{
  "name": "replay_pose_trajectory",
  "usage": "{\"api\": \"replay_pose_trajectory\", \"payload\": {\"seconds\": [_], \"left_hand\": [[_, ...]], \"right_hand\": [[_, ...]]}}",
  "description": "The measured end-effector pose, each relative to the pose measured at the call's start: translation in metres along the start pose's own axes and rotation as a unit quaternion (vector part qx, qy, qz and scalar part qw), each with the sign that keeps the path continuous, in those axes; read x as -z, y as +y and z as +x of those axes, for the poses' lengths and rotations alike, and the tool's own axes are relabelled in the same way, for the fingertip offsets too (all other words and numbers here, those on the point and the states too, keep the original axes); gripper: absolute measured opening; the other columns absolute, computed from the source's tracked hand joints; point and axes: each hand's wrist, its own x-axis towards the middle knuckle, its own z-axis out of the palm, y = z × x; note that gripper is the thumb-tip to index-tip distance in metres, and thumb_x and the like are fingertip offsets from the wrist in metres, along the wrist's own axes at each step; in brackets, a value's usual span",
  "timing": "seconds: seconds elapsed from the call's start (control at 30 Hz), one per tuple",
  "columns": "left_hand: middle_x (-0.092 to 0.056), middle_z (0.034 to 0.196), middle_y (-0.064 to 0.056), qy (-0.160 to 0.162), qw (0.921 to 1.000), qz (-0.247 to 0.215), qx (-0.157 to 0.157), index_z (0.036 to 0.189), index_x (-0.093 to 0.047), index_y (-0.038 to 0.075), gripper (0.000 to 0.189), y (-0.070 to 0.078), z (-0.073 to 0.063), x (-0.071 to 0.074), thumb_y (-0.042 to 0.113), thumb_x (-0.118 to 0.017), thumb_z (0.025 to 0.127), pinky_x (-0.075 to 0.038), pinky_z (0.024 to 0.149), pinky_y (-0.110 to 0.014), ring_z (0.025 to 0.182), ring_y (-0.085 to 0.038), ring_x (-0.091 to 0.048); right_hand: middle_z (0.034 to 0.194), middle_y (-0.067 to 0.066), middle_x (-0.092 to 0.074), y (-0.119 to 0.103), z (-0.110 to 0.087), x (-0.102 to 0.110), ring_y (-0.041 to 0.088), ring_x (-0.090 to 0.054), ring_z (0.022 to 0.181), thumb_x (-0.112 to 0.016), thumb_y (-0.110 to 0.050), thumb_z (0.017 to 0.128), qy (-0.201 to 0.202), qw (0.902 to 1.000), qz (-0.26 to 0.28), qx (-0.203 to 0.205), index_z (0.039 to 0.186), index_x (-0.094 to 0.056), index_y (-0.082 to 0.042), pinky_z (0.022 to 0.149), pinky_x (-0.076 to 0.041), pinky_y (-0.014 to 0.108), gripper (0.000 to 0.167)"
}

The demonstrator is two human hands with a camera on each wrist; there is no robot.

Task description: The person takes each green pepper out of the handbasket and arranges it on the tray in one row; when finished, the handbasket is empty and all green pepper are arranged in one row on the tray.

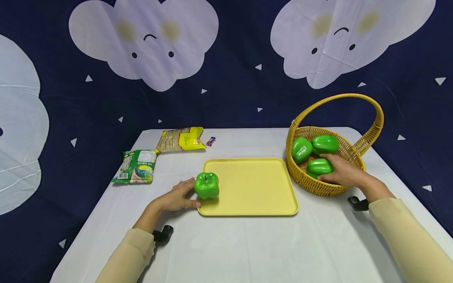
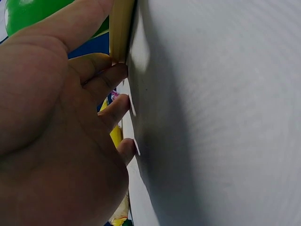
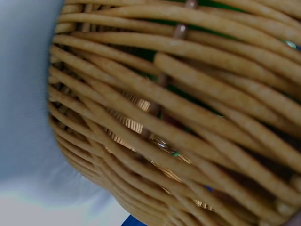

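Note:
A green bell pepper (image 1: 207, 185) stands upright at the left end of the yellow tray (image 1: 253, 188). My left hand (image 1: 178, 197) is beside that end, thumb and fingers spread along the tray's rim. In the left wrist view, the fingers (image 2: 107, 84) look extended near the tray's edge, and part of the pepper (image 2: 33, 16) shows behind the thumb. Inside the wicker basket (image 1: 318, 190), my right hand (image 1: 343, 171) grips a bell pepper (image 1: 319, 167) between thumb and fingers. The right wrist view is filled by woven basket wall (image 3: 178, 108), which hides that hand.
Two more bell peppers (image 1: 325, 144) lie toward the back of the basket, under its tall arched handle (image 1: 341, 96). At the back left are a yellow bag (image 1: 182, 140), a green packet (image 1: 136, 166) and a small purple wrapper (image 1: 210, 141). White cloth (image 1: 244, 243) covers the table.

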Motion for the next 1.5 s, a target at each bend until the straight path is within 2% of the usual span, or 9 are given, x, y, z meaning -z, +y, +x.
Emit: {"api": "replay_pose_trajectory", "payload": {"seconds": [0.23, 0.47, 0.57, 0.93, 1.3, 1.5], "left_hand": [[-0.020, 0.157, -0.019, 0.000, 1.0000, -0.002, 0.000, 0.147, -0.033, 0.014, 0.084, 0.000, -0.001, 0.000, 0.043, -0.073, 0.079, -0.004, 0.117, -0.061, 0.146, -0.040, -0.013], [-0.020, 0.157, -0.018, -0.001, 1.0000, 0.002, -0.002, 0.147, -0.033, 0.014, 0.084, -0.001, 0.000, 0.000, 0.044, -0.072, 0.079, -0.004, 0.118, -0.060, 0.146, -0.040, -0.013], [-0.021, 0.157, -0.018, 0.000, 1.0000, 0.004, -0.002, 0.147, -0.034, 0.014, 0.084, -0.001, 0.001, 0.000, 0.044, -0.072, 0.079, -0.004, 0.118, -0.059, 0.146, -0.040, -0.013], [-0.019, 0.157, -0.018, 0.003, 0.9999, 0.012, 0.008, 0.147, -0.033, 0.015, 0.085, -0.001, 0.001, -0.001, 0.046, -0.071, 0.079, -0.003, 0.119, -0.058, 0.146, -0.039, -0.013], [-0.019, 0.157, -0.018, 0.001, 0.9999, 0.007, 0.007, 0.148, -0.032, 0.014, 0.085, -0.002, 0.001, -0.001, 0.045, -0.072, 0.079, -0.004, 0.118, -0.059, 0.146, -0.039, -0.013], [-0.020, 0.157, -0.017, 0.003, 0.9999, 0.008, 0.005, 0.147, -0.033, 0.015, 0.084, -0.003, 0.002, -0.002, 0.046, -0.072, 0.078, -0.004, 0.118, -0.059, 0.146, -0.038, -0.014]], "right_hand": [[0.129, 0.032, -0.040, -0.001, -0.002, -0.001, 0.044, -0.045, 0.114, -0.069, -0.046, 0.082, 0.019, 0.9996, 0.016, -0.011, 0.142, -0.025, 0.008, 0.090, -0.041, 0.060, 0.091], [0.128, 0.032, -0.035, -0.003, -0.004, -0.001, 0.045, -0.045, 0.111, -0.069, -0.048, 0.081, 0.044, 0.9961, 0.065, -0.039, 0.140, -0.019, 0.008, 0.087, -0.043, 0.057, 0.095], [0.128, 0.032, -0.035, -0.004, -0.005, -0.001, 0.044, -0.045, 0.110, -0.069, -0.048, 0.082, 0.057, 0.9952, 0.070, -0.037, 0.139, -0.020, 0.008, 0.086, -0.043, 0.057, 0.094], [0.128, 0.031, -0.037, -0.014, -0.015, 0.005, 0.041, -0.045, 0.106, -0.068, -0.043, 0.084, 0.109, 0.9927, 0.051, -0.007, 0.144, -0.025, 0.003, 0.080, -0.042, 0.054, 0.087], [0.126, 0.026, -0.043, -0.034, -0.028, 0.006, 0.040, -0.047, 0.102, -0.074, -0.040, 0.080, 0.159, 0.9847, 0.070, 0.008, 0.143, -0.028, 0.000, 0.077, -0.042, 0.051, 0.088], [0.123, 0.024, -0.045, -0.047, -0.033, 0.004, 0.036, -0.047, 0.102, -0.077, -0.033, 0.077, 0.191, 0.9782, 0.069, 0.044, 0.141, -0.033, -0.001, 0.077, -0.041, 0.049, 0.084]]}}
